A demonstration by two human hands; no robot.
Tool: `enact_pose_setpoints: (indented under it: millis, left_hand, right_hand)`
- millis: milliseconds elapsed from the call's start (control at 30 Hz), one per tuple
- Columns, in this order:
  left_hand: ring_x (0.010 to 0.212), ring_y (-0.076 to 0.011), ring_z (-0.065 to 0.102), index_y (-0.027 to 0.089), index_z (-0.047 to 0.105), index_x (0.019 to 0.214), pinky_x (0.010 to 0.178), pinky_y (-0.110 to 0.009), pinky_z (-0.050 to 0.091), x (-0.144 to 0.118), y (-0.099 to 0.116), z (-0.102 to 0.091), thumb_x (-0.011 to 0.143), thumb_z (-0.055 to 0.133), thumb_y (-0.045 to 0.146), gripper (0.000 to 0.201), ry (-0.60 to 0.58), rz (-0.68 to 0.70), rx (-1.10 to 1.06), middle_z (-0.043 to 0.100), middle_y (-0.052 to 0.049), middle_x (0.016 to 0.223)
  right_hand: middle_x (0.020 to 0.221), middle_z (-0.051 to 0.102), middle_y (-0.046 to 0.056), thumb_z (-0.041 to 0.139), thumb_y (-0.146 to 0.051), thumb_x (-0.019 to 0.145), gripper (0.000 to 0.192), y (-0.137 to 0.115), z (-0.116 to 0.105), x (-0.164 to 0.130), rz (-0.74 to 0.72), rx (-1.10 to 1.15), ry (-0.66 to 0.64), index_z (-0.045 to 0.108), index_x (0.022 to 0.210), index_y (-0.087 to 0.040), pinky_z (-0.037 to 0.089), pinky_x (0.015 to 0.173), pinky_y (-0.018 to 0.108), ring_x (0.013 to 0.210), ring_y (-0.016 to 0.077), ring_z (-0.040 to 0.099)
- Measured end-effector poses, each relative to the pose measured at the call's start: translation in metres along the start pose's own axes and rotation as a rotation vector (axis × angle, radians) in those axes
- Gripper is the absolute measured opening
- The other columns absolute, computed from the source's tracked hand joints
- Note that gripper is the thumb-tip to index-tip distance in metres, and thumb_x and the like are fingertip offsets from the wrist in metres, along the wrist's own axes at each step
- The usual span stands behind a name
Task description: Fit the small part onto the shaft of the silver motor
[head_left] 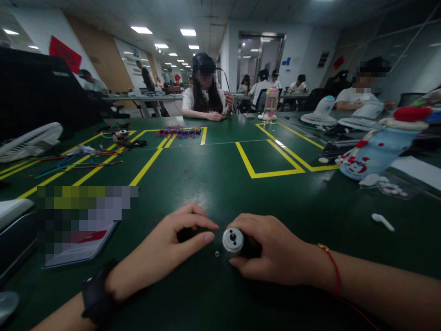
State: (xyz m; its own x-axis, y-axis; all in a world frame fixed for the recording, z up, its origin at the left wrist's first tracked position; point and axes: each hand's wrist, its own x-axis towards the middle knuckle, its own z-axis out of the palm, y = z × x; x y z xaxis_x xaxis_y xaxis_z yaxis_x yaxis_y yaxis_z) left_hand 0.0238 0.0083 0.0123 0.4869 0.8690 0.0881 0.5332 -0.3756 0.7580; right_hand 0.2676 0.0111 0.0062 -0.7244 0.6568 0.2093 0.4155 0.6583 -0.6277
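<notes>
Motor (233,240), small and round, silver face toward the camera: held on the green surface (220,184) by the right hand (275,250), fingers closed around its dark body. Left hand (165,250): just beside it, thumb and forefinger pinched together, whether on anything cannot be told. Small ring-shaped part (217,253): loose on the surface between both hands; likely to roll off or be lost if a wrist brushes it. Phone (81,246): left, near. White earbud (383,222): right, apart. Bundle of coloured wires (179,133): far side, before a seated person (206,92).
</notes>
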Motion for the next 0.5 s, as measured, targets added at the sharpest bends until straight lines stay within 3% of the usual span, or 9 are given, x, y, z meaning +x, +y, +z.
enact_pose_setpoints:
  millis: [133,267,400,500]
  left_hand:
    - [0.088,-0.0189,0.058,0.026,0.069,0.094,0.077,-0.029,0.042,0.003,-0.013,-0.012,0.092,0.054,0.041,0.022,0.214,-0.174,-0.033,0.063,0.000,0.093]
    - [0.074,-0.0175,0.056,0.025,0.067,0.098,0.063,-0.026,0.040,0.003,-0.019,-0.017,0.090,0.053,0.047,0.027,0.297,-0.327,-0.070,0.062,0.002,0.079]
    - [0.080,-0.0188,0.058,0.023,0.067,0.095,0.069,-0.027,0.042,0.004,-0.016,-0.015,0.090,0.053,0.046,0.027,0.288,-0.300,-0.060,0.064,0.000,0.084]
    - [0.087,-0.0199,0.058,0.023,0.066,0.097,0.076,-0.030,0.045,0.002,-0.011,-0.011,0.087,0.060,0.041,0.022,0.161,-0.142,-0.011,0.063,-0.002,0.097]
  right_hand:
    - [0.096,0.063,0.001,0.069,-0.024,0.074,0.031,0.000,-0.001,0.000,0.003,0.004,-0.004,0.060,0.104,-0.019,0.041,0.068,0.025,0.080,0.0146,0.056]
    - [0.096,0.063,0.001,0.068,-0.024,0.075,0.031,-0.001,-0.002,-0.001,0.002,0.009,-0.004,0.060,0.104,-0.019,0.041,0.068,0.024,0.079,0.0140,0.055]
    - [0.094,0.063,0.001,0.069,-0.023,0.074,0.030,-0.002,-0.002,-0.001,-0.001,0.003,-0.005,0.060,0.103,-0.019,0.041,0.067,0.025,0.077,0.0142,0.055]
    - [0.093,0.063,0.002,0.068,-0.023,0.074,0.030,-0.001,-0.001,-0.001,-0.004,0.002,0.009,0.061,0.103,-0.018,0.040,0.065,0.025,0.076,0.0146,0.054]
